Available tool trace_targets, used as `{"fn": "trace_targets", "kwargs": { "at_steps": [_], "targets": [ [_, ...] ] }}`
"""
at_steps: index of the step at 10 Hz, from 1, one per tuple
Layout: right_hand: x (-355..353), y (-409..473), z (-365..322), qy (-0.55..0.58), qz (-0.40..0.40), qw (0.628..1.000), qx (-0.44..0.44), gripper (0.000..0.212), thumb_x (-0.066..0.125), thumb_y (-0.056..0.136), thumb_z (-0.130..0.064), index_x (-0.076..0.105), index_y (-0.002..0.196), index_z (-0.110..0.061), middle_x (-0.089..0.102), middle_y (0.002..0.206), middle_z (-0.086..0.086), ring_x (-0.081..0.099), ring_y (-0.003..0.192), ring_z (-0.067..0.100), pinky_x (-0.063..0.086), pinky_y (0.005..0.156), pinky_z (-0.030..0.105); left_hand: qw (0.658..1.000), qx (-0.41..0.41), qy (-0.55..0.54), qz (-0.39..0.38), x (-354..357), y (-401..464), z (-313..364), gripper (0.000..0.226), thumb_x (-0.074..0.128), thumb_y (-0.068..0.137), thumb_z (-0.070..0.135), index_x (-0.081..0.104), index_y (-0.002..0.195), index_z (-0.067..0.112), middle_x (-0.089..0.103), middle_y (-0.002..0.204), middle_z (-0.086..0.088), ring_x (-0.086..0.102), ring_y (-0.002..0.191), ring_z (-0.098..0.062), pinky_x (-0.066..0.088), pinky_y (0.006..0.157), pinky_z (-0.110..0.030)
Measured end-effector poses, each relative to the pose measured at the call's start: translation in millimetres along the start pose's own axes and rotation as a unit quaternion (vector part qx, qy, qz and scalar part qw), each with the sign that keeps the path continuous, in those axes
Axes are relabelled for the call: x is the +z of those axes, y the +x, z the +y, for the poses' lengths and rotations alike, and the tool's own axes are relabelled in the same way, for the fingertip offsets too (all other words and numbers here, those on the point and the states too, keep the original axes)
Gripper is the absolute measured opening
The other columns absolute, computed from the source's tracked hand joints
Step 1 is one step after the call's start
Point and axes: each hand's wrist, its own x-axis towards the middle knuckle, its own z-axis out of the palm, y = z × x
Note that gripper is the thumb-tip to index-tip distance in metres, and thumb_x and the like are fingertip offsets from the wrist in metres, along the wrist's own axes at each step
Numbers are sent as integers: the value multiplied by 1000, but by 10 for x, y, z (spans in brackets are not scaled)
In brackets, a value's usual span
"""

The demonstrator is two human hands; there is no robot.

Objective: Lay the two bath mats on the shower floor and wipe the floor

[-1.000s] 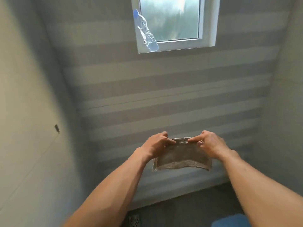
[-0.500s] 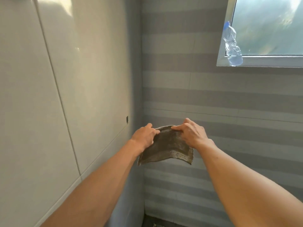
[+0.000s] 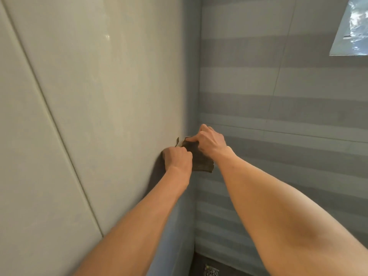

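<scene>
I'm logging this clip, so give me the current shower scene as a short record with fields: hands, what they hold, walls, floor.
left hand: left hand grips the cloth's near edge, beside the plain wall
right hand: right hand pinches the cloth's top edge
cloth: brown cloth, held up close to the small hook
walls: plain wall on the left, striped wall ahead
floor: dark, floor drain at the corner

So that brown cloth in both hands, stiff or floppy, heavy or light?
Probably floppy: the brown cloth bunches between the left hand and right hand, its lower edge hanging. Likely light, since fingertip pinches seem enough to hold it.
</scene>
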Motion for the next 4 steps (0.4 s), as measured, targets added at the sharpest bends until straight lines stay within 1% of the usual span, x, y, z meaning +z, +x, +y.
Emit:
{"fn": "trace_targets", "kwargs": {
  "at_steps": [1,2,3,4],
  "targets": [
    [380,-41,-53,61,-31,998,6,59,46,98,-5,49,139,-48,46,116,6,48,112,27,46,85,40,999,4,10,-41,249,-82,153,22,51,95,13,67,107,21,67,104,1,64,96,-20,40,66,-29],
    [668,-225,-39,171,-32,985,23,62,46,97,-4,46,142,-47,47,112,3,50,103,25,50,83,40,997,18,23,-65,420,-158,237,23,49,95,12,67,109,16,65,104,-4,59,96,-22,41,66,-30],
    [704,-288,67,225,-42,973,20,62,42,98,-5,47,140,-50,48,106,1,51,97,22,50,84,39,991,23,-18,-133,551,-145,331,26,53,92,14,65,115,15,64,113,-5,60,103,-25,52,75,-33],
    [741,-461,351,163,-120,979,26,45,45,100,-22,54,137,-47,50,121,0,51,116,23,45,100,42,968,71,-69,-230,584,-141,463,38,57,87,18,61,125,17,61,128,-1,61,113,-23,55,84,-38]
  ]
}}
